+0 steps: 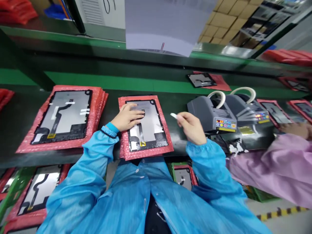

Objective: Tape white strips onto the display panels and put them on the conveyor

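At the centre of the frame, a person in a blue smock is resting the left hand (126, 117) flat, fingers together, on the upper left corner of a panel (148, 126). The panel is lying on red wrap (146, 152) at the near edge of the counter (14, 120). Just right of it, the right hand (191, 126) is pinching a small white strip (174, 115) between thumb and forefinger, holding it above the counter and clear of the panel.

Two grey dispensers (212, 113), each carrying a pale roll (218, 96), are standing just beyond the right hand. A stack (63, 117) of wrapped panels is sitting at centre left. More panels (275, 112) are lying at right, and one (201, 79) is resting on the green belt (122, 83) behind.

A co-worker's pink sleeve (275, 162) is reaching in from the right edge, the hand (296, 129) blurring against the counter. A white sheet (165, 22) is hanging at top centre, hiding what stands behind it. Below the counter, the smock is covering all but part of a small panel (182, 177), and the frame is cutting off another at lower left (39, 190).
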The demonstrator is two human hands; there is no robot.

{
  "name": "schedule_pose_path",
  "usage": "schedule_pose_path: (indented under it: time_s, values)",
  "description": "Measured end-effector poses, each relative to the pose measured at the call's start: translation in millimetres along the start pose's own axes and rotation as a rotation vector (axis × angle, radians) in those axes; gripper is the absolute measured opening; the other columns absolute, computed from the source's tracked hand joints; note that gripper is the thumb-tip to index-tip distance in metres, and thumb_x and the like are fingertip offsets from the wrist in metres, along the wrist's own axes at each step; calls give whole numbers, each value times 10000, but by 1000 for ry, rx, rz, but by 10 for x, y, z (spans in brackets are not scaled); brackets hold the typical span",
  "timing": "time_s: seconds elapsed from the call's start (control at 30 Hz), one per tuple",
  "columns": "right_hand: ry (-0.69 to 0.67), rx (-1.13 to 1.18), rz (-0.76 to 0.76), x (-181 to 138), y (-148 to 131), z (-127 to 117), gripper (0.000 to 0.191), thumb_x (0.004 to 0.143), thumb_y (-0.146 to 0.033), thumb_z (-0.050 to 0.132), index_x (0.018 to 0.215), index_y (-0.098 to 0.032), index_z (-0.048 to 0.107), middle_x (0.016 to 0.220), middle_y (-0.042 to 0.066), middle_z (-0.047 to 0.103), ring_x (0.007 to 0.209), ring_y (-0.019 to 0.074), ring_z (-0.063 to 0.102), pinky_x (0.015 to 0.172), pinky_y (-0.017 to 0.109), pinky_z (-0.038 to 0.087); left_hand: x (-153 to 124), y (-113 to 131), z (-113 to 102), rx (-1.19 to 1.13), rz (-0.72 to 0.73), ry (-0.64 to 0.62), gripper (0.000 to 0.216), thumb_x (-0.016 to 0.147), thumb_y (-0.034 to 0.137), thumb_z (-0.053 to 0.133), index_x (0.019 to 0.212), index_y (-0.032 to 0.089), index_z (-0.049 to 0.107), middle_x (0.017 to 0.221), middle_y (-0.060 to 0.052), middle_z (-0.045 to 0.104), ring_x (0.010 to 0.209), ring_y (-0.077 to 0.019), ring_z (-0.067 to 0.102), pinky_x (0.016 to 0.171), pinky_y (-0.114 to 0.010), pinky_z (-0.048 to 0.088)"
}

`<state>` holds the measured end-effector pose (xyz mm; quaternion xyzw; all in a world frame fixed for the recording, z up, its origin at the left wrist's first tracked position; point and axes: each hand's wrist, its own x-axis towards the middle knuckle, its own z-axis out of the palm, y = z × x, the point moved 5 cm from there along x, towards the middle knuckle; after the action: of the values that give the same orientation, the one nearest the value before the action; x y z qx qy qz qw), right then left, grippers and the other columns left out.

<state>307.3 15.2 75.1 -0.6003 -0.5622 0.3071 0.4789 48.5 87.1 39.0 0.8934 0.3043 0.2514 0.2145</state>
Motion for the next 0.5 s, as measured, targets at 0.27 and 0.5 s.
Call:
schedule_pose_path:
  time_s: [0.27,0.5]
  values:
    - [-456,-445,11,599,-113,1112,174,863,-208,531,717,-152,608,678,-1,586,651,124,519,656,239,405,-61,-49,59,102,-33,-85,476,849,559,558,1230,288,647,1406,-59,539,1354,-358,296,1123,-619,56]
    - [-536,-785,-16,633,-129,1273,201,899,-218,515,873,-132,695,983,97,685,888,188,622,799,276,431,-60,-29,71,165,-22,-126,515,881,603,480,1275,297,611,1441,-53,500,1341,-342,301,1123,-638,76]
